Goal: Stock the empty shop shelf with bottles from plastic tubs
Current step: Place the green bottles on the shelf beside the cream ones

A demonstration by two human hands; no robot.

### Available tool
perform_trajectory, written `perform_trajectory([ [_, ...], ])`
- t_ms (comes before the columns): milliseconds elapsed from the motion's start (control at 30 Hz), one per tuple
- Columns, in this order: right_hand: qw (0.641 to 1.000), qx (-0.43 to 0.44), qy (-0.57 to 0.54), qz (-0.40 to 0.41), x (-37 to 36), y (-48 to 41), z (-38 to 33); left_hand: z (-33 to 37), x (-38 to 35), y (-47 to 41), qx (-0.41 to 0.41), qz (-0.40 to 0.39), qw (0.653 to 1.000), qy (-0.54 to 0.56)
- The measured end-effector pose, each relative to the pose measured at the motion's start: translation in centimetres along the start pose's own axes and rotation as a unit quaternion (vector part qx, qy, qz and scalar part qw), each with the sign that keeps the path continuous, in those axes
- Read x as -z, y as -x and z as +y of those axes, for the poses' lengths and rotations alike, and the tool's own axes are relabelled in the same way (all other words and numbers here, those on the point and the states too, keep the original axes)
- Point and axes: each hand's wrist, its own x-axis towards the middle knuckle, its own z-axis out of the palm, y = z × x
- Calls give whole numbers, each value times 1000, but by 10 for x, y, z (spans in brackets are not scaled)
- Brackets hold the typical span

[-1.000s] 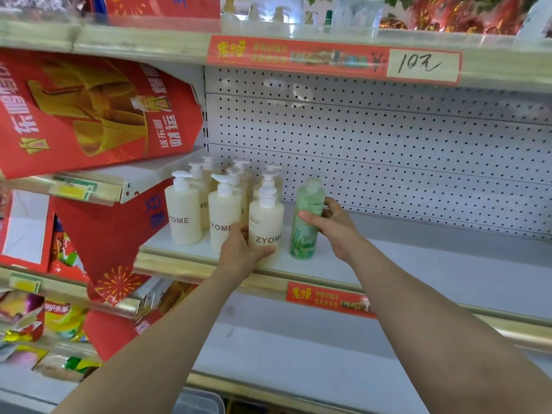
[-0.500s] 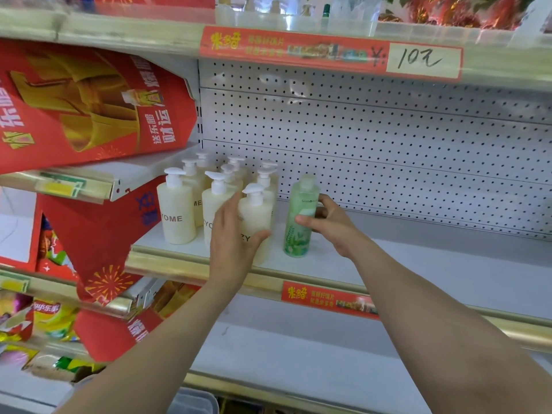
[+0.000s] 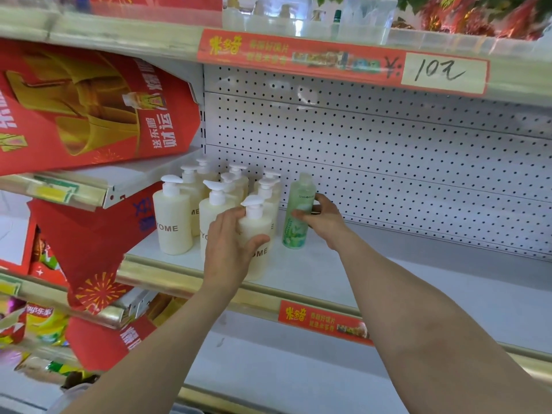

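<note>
Several cream pump bottles marked ZYOME stand in rows at the left end of the white shelf (image 3: pixel 418 282). My left hand (image 3: pixel 230 249) grips the front-right cream pump bottle (image 3: pixel 257 231), fingers round its left side and thumb across its front. Just right of the group stands a green bottle (image 3: pixel 295 219) with a leaf print, upright on the shelf. My right hand (image 3: pixel 322 219) holds it from the right, thumb on the front and fingers behind. The tubs are out of view.
A white pegboard back wall (image 3: pixel 388 162) runs behind the shelf. A tilted red carton (image 3: pixel 89 106) overhangs the neighbouring shelf on the left. Above is a shelf edge with a red price strip (image 3: pixel 343 61). Snack bags (image 3: pixel 44 324) sit low left. A lower shelf (image 3: pixel 283 369) lies below.
My left hand has slid up from the base of the front cream pump bottle to wrap round its body. The right hand stays on the green bottle.
</note>
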Motion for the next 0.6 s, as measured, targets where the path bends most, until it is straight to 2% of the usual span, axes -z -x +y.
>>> perform_trajectory([
  [167,1000,-8,14,1,-3,-18,2,1,2,0,11,-12,1000,-3],
  [400,999,-9,37,14,-5,-25,4,-3,2,-3,-23,3,997,-79],
  [600,993,-38,94,60,-10,-3,-11,1,8,-5,-6,-24,997,-77],
])
